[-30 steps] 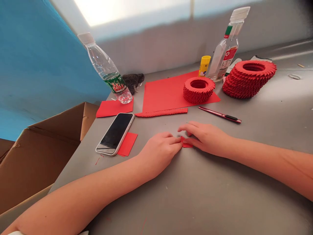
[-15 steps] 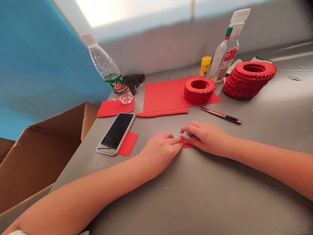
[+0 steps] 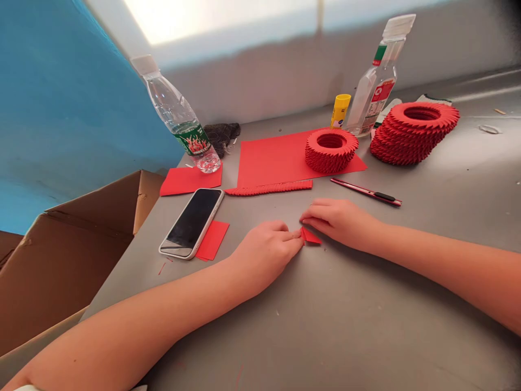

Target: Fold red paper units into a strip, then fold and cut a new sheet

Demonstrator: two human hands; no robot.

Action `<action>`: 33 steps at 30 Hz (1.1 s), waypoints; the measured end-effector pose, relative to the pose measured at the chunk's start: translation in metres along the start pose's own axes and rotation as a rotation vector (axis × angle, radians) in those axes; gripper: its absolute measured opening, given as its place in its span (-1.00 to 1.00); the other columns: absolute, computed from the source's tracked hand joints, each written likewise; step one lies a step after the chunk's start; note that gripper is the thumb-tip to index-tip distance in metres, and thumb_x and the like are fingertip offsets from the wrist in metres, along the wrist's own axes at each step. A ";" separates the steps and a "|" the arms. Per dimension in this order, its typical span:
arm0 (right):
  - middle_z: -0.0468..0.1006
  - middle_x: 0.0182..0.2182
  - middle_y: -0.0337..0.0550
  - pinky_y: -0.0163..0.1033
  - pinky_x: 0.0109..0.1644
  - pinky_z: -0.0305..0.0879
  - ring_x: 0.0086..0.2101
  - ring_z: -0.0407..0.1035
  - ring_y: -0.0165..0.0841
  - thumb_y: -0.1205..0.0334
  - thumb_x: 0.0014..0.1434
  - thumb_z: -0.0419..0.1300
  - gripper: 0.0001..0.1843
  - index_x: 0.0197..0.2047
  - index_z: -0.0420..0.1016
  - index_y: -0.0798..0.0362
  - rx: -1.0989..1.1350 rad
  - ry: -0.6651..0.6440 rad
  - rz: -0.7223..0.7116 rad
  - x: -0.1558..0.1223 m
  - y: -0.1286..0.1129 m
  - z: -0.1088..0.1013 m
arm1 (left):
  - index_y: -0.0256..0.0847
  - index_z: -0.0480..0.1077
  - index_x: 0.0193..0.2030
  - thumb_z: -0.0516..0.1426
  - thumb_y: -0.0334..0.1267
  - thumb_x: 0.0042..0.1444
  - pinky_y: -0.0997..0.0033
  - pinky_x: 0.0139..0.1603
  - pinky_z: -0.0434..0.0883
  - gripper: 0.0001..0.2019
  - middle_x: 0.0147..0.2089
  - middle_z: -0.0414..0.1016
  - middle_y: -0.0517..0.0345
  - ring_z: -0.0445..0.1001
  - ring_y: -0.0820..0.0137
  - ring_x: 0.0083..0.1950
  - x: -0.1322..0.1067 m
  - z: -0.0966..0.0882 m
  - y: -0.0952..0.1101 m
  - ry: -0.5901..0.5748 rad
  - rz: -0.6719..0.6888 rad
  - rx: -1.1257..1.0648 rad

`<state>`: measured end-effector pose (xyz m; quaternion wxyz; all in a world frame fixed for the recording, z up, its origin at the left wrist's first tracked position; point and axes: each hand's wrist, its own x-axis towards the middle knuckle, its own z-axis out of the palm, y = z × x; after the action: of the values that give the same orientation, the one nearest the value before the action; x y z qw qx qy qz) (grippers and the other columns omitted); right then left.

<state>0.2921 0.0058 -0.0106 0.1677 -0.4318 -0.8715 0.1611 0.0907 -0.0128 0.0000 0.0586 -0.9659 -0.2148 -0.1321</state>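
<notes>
Across the grey counter (image 3: 325, 315), the left hand (image 3: 268, 252) presses paper (image 3: 311, 237), the right hand (image 3: 337, 220) at its edge, neither grip clearly pinching, so a left-hand slip could crease it askew.

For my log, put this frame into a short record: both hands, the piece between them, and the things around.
Left hand: fingertips on the small red paper piece
Right hand: at the piece's far side; contact unclear
Surface: gray table
Phone: lying partly over red slips
Cutter knife: beyond the right hand
Smaller red ring: on the large red sheet
Larger red ring: right of the smaller one
Glue stick: upright, behind the smaller ring
</notes>
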 end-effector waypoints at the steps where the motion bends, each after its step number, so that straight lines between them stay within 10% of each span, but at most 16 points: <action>1: 0.46 -0.37 -0.14 -0.31 -0.34 0.16 -0.38 0.35 -0.38 0.27 0.19 -0.03 -0.76 -0.29 0.47 0.04 -0.016 -0.003 -0.024 0.001 0.000 0.001 | -0.26 0.40 -0.29 -0.03 -0.47 0.16 0.47 -0.33 0.31 -0.81 -0.32 0.51 0.16 0.35 0.47 -0.39 0.000 0.000 0.000 0.001 0.001 0.000; 15: 0.37 -0.42 -0.19 -0.33 -0.48 -0.08 -0.49 0.19 -0.46 0.39 0.13 -0.03 -0.78 -0.32 0.43 0.04 -0.381 -0.006 -0.223 -0.001 0.005 0.004 | -0.26 0.40 -0.29 -0.03 -0.46 0.17 0.47 -0.35 0.31 -0.81 -0.40 0.48 0.20 0.34 0.46 -0.39 0.001 -0.003 0.001 -0.035 -0.018 -0.017; 24: 0.41 -0.37 -0.21 -0.33 -0.37 0.13 -0.43 0.31 -0.44 0.16 0.17 0.03 -0.79 -0.36 0.45 0.02 -0.039 0.015 0.046 -0.008 0.000 -0.003 | -0.27 0.42 -0.25 -0.01 -0.46 0.15 0.43 -0.24 0.36 -0.81 -0.24 0.50 0.11 0.35 0.39 -0.26 0.001 0.000 0.002 0.006 -0.034 -0.009; 33: 0.41 -0.33 -0.23 -0.33 -0.36 0.15 -0.45 0.30 -0.46 0.24 0.15 0.05 -0.83 -0.40 0.45 -0.01 0.022 -0.061 0.016 -0.012 -0.004 -0.003 | -0.31 0.42 -0.34 -0.01 -0.44 0.16 0.42 -0.12 0.36 -0.81 -0.23 0.49 0.08 0.33 0.38 -0.19 0.003 0.001 0.001 0.013 -0.022 -0.037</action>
<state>0.2975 -0.0059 -0.0078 0.1444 -0.4318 -0.8709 0.1852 0.0941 -0.0128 -0.0002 0.0404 -0.9635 -0.2228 -0.1429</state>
